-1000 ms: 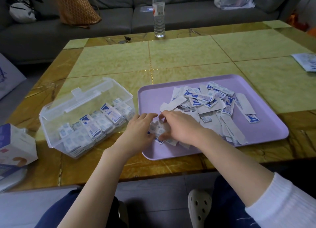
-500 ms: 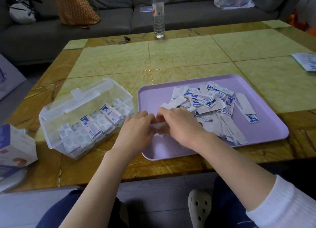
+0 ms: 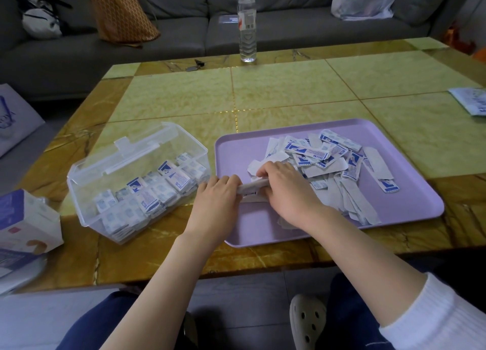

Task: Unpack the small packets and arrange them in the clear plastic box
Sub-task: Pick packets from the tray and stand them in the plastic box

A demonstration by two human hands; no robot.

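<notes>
Nearest: dark-blue trouser legs, a white perforated shoe (image 3: 307,320) on the grey floor, and a white sleeve (image 3: 434,315) on the right arm.

Left hand (image 3: 218,194): fingers curled down over the left end of a small stack of packets (image 3: 253,188). Right hand (image 3: 289,192): fingers curled over the stack's right end. The stack spans the two hands, over the near-left part of the purple tray (image 3: 236,152). Cannot tell whether it touches the tray floor.

Loose pile of packets (image 3: 328,163): white with blue print, heaped on the middle and right of the tray, overlapping at mixed angles.

Clear plastic box (image 3: 86,181): just left of the tray, open, lid (image 3: 142,152) tilted back on the far side. Packed packets (image 3: 163,189) stand in rows inside.

Cardboard carton (image 3: 23,218) at the left table edge.

Table (image 3: 289,92): yellow-green tiled top. A printed paper (image 3: 470,102) at the right edge, a small dark object (image 3: 196,64) towards the far edge.

Far edge: clear water bottle (image 3: 247,26), upright. Beyond it, a grey sofa (image 3: 184,21) bearing an orange bag (image 3: 118,10) and a white plastic bag (image 3: 365,0).
</notes>
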